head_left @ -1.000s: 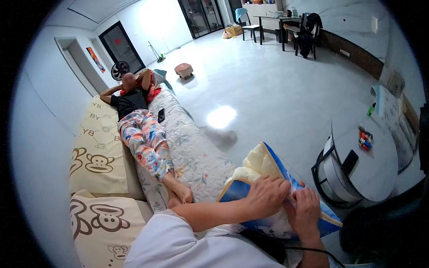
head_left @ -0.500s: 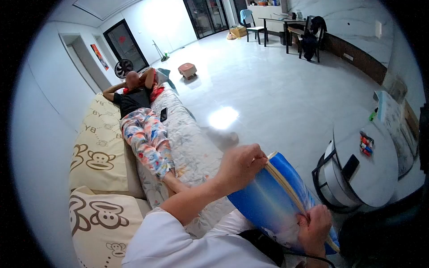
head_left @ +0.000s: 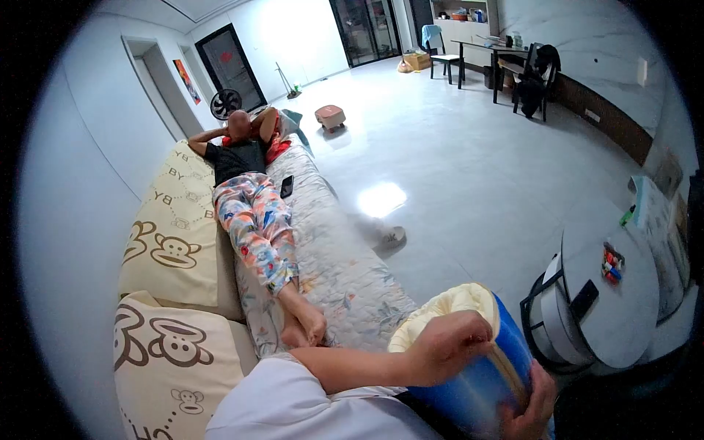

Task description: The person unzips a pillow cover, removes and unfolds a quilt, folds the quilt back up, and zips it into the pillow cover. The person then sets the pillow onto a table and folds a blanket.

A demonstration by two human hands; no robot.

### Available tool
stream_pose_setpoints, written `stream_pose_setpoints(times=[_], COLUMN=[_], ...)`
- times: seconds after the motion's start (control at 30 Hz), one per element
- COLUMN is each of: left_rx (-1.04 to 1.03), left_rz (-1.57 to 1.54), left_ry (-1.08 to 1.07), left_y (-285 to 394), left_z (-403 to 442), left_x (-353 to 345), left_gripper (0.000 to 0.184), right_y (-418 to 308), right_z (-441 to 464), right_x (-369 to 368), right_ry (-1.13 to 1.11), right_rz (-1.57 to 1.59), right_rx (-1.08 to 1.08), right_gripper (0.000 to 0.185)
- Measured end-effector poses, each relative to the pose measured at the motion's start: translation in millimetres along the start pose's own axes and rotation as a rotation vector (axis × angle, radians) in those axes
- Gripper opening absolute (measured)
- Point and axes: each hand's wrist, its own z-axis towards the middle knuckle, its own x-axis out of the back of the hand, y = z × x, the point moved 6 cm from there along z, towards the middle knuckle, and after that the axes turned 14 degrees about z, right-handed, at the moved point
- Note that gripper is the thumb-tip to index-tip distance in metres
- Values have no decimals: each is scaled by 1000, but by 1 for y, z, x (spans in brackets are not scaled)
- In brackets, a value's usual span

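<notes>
A blue cushion cover [head_left: 469, 403] with a cream zip edge is bunched at the lower right, close to my body. Puffy cream padding [head_left: 440, 304] shows through its opening at the top. My left hand [head_left: 455, 348] lies across it, fingers closed at the zip edge; motion smears the fingertips. At the cover's right side, my right hand [head_left: 532, 403] grips the fabric, with the thumb toward the zip and the lower fingers partly hidden.
A person [head_left: 242, 158] lies on the sofa [head_left: 337, 271], a phone [head_left: 287, 186] beside them. Printed cushions [head_left: 176, 249] line the backrest. A round table [head_left: 623, 323] holds a phone [head_left: 584, 300] and small colourful items. A slipper [head_left: 393, 240] and pink stool [head_left: 330, 116] are on the floor.
The cover has gone from a flatter shape to an open one, with cream padding now exposed. My left hand has moved down and right along the zip edge. The view has shifted slightly.
</notes>
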Motion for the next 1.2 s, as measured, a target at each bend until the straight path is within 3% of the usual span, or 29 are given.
stream_pose_setpoints(times=[0.1, 0.4, 1.2], left_rx=[-123, -242, -255], left_rz=[-19, -55, -88], left_ry=[2, 38, 71], left_y=[12, 21, 25], left_z=[2, 2, 4], left_x=[-3, -9, -7], left_gripper=[13, 15, 14], right_y=[-4, -1, -1], right_z=[-3, -10, -13], right_x=[0, 0, -3], right_ry=[20, 7, -6], right_rz=[-14, -16, 4], right_rx=[-28, -64, -110], right_gripper=[73, 86, 90])
